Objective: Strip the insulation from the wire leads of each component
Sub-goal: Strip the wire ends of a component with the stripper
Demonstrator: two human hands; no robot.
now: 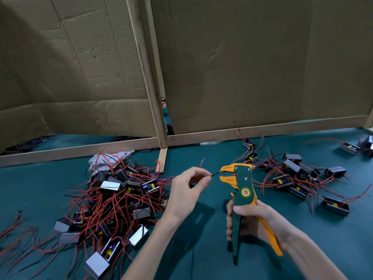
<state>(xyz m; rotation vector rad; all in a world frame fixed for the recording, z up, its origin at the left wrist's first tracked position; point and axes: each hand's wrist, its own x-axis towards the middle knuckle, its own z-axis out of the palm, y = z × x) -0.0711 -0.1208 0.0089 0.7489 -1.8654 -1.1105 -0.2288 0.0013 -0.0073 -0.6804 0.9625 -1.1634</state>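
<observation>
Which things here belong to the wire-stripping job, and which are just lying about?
Job: left hand pinching thin black wire lead; right hand holding orange-and-green wire stripper; left heap of grey box components with red leads; right cluster of similar components.
Lying about: crumpled white paper or cloth; brown cardboard panels; wooden frame strips.

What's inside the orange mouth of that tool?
A thin black wire, pinched by the left hand, pokes into the mouth of the wire stripper that the right hand grips. The orange jaws hide how far its tip goes in.

Black lead (215, 174) at stripper (245, 191) mouth
</observation>
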